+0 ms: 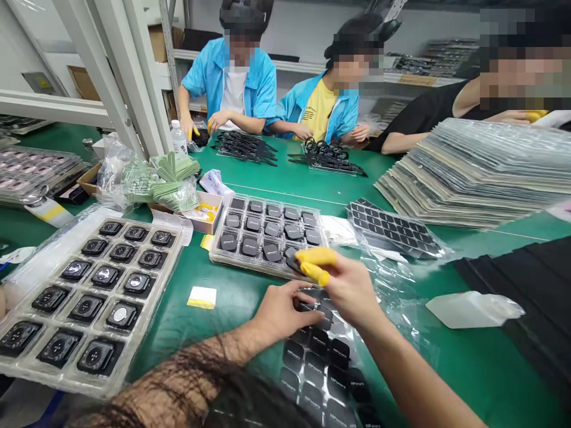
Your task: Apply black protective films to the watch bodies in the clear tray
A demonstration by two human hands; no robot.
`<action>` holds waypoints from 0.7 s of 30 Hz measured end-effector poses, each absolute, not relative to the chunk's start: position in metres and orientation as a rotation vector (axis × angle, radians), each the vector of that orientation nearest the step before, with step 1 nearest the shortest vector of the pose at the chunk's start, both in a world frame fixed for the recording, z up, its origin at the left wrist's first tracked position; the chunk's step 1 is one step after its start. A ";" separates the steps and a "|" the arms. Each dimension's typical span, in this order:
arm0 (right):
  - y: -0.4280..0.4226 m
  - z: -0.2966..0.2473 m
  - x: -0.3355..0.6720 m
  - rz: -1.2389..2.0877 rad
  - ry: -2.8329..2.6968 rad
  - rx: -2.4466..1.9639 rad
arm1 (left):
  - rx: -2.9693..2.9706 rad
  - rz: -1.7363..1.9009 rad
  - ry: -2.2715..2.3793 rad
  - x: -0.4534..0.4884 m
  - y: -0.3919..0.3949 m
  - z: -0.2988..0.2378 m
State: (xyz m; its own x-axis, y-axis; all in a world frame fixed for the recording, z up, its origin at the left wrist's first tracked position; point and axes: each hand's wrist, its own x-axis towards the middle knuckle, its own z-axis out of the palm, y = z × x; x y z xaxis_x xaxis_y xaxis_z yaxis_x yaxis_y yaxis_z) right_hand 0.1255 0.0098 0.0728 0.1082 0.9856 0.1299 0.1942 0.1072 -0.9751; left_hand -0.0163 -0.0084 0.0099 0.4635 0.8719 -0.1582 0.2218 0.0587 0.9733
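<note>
My right hand [345,282], with yellow finger cots on thumb and index finger, pinches a dark square smartwatch [292,258] at the near right corner of a clear plastic tray [250,267]. Rows of similar dark square watches with pale lettering fill that tray. Just below, my left hand [285,309] bends its thumb and fingers onto a sheet of black square stickers [312,362], holding its upper end. The stickers bear pale print, and the sheet's lower part runs out of view. My forearms and some dark hair cover part of the foreground.
Another tray [172,261] of watches, backs up, lies left. Behind it are green straps [173,184] and a small box [207,220]. A tall stack of trays [473,172], sticker sheets [392,226] and a plastic bottle [473,309] lie right. Co-workers [236,89] sit across the table.
</note>
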 end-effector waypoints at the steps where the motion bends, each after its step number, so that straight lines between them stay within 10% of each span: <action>1: -0.012 0.063 0.135 0.934 -1.184 -1.338 | 1.456 0.659 1.012 -0.016 -0.009 0.012; 21: -0.048 0.015 0.175 0.896 -1.409 -1.547 | 1.655 0.694 1.234 -0.011 -0.018 0.015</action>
